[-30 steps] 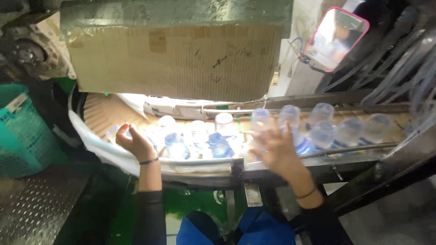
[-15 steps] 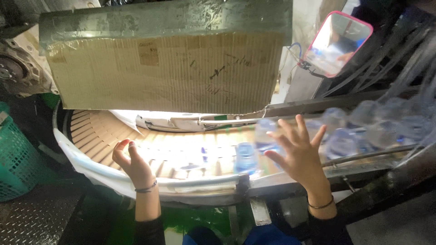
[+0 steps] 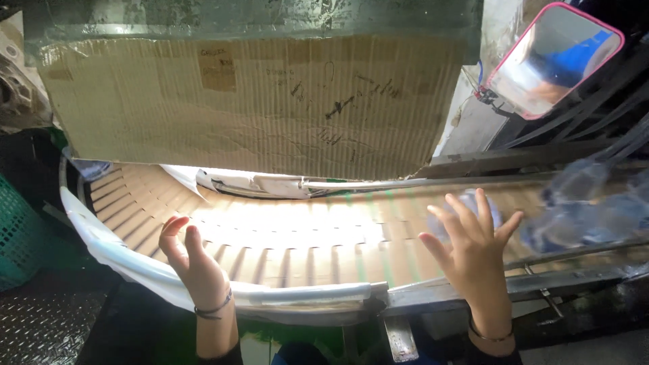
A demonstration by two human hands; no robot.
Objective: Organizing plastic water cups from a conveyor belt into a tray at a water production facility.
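Note:
A tan slatted conveyor belt (image 3: pixel 291 247) curves in front of me under a bright light. My left hand (image 3: pixel 193 260) rests over the belt's white near rail (image 3: pixel 223 287), fingers curled and holding nothing. My right hand (image 3: pixel 473 247) is raised over the belt with its fingers spread, also holding nothing. Just behind its fingers stands a clear plastic bottle (image 3: pixel 466 206), blurred. Several more clear bottles with blue labels (image 3: pixel 581 216) crowd the belt at the right, blurred by motion.
A large corrugated cardboard sheet (image 3: pixel 257 101) hangs over the back of the belt. A pink-framed mirror (image 3: pixel 551 57) is mounted at the upper right. A green plastic basket (image 3: pixel 17 233) stands at the left above a metal tread-plate floor (image 3: pixel 40 324).
The bottles that stood on the belt between my hands have moved off to the right. My right hand has followed them rightward with spread fingers. My left hand has stayed at the near rail.

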